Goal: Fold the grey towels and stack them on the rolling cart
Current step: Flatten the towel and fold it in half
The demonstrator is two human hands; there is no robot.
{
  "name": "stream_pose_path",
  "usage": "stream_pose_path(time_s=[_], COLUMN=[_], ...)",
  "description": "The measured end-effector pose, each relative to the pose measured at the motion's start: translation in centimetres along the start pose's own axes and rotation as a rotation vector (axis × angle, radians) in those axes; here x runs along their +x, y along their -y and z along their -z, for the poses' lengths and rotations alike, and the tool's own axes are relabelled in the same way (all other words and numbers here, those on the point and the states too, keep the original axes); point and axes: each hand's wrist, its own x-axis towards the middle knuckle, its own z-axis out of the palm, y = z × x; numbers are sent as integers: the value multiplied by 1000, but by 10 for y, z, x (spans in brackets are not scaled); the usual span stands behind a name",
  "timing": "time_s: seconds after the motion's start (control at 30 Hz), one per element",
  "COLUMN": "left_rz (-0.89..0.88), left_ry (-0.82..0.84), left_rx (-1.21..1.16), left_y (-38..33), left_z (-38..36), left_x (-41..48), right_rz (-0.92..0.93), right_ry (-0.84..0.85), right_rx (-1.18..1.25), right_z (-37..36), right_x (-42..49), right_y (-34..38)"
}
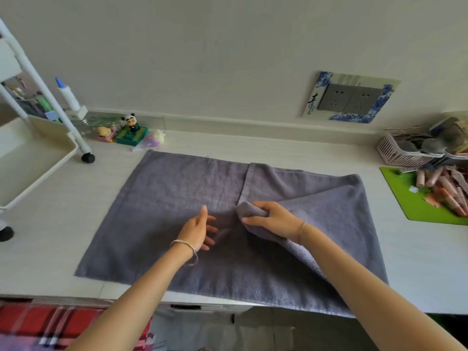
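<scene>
A grey towel [162, 214] lies spread on the white counter [63, 224], its right part folded over toward the middle. My right hand [271, 219] grips the corner of that folded flap near the towel's centre. Just to its left, my left hand [200, 231] hovers over the flat towel with fingers loose and spread, holding nothing. The white rolling cart [38, 158] stands at the left, its tray holding no towel.
Small toy figures [131, 133] sit at the back left by the wall. A pink basket [405, 153] and a green mat [415, 201] with pink items stand at the right. A wall socket [349, 100] is behind. A red plaid cloth [50, 323] lies below the counter edge.
</scene>
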Motion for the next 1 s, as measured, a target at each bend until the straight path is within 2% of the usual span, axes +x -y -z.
stream_pose_path(time_s=[0.07, 0.13, 0.2, 0.23, 0.27, 0.33, 0.4, 0.47, 0.63, 0.77, 0.93, 1.0], left_rz=[92, 166, 200, 202, 190, 115, 34, -11, -24, -32, -50, -62], left_ry=[60, 105, 131, 109, 72, 20, -1, -19, -77, -106, -86, -90], left_rx=[-120, -188, -129, -36, 62, 171, 208, 217, 232, 227, 163, 131], left_y=[-4, -6, -3, 2, 5, 15, 24, 28, 32, 33, 32, 29], left_z=[14, 27, 34, 37, 38, 40, 39, 37, 30, 25, 19, 16], left_x=[-1, -5, -6, -4, -2, 1, 3, 5, 19, 29, 36, 34], right_rz=[52, 21, -69, -95, -100, -93, -79, -88, -211, -304, -299, -230], right_ry=[71, 273, 518, 548, 486, 208, -64, -220, -329, -380, -367, -384], right_rx=[94, 104, 78, 80, 100, 140, 93, 10, -376, -510, -702, -740], right_z=[-21, -38, -43, -42, -40, -31, -20, -9, 18, 33, 50, 58], right_x=[5, 9, 12, 17, 24, 45, 68, 93, 137, 152, 162, 164], right_y=[17, 24, 21, 18, 14, 5, -6, -18, -57, -72, -73, -70])
